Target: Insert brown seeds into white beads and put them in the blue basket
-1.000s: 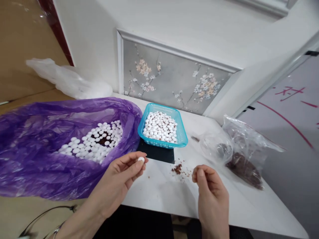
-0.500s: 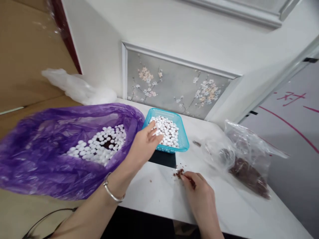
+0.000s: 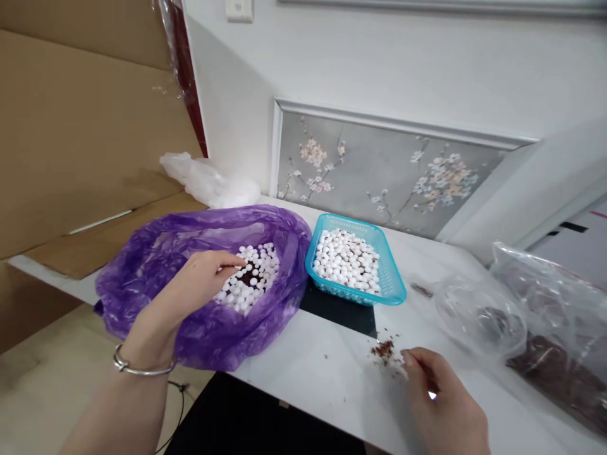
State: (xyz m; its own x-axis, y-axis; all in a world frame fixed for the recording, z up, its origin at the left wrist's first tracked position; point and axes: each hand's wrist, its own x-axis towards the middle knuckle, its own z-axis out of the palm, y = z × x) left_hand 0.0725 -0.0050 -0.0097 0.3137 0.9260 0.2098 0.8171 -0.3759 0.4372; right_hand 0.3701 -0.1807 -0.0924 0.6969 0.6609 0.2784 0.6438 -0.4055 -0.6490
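My left hand (image 3: 203, 281) reaches over the open purple plastic bag (image 3: 142, 284), its thumb and forefinger pinched on what looks like a small white ball at the fingertips. Several white balls (image 3: 244, 294) lie in the bag around a dark brown patch (image 3: 246, 275). My right hand (image 3: 443, 395) is closed in a pinch above the white tabletop (image 3: 313, 366), just right of a small heap of reddish-brown flakes (image 3: 384, 349). What those fingers hold is too small to make out. Between the hands, farther back, a blue plastic basket (image 3: 391, 278) is full of white balls mixed with brown bits.
A black flat piece (image 3: 339, 309) lies partly under the basket. At the right are a clear plastic bag (image 3: 478, 316) and a zip bag of brown material (image 3: 554, 366). A translucent white bag (image 3: 213, 180) and cardboard (image 3: 85, 139) stand back left. A framed floral panel (image 3: 370, 164) borders the table.
My left hand has gone from over the basket, fingers spread, to the purple bag, fingers pinched. My right hand has drawn slightly away from the flakes. The view has swung left.
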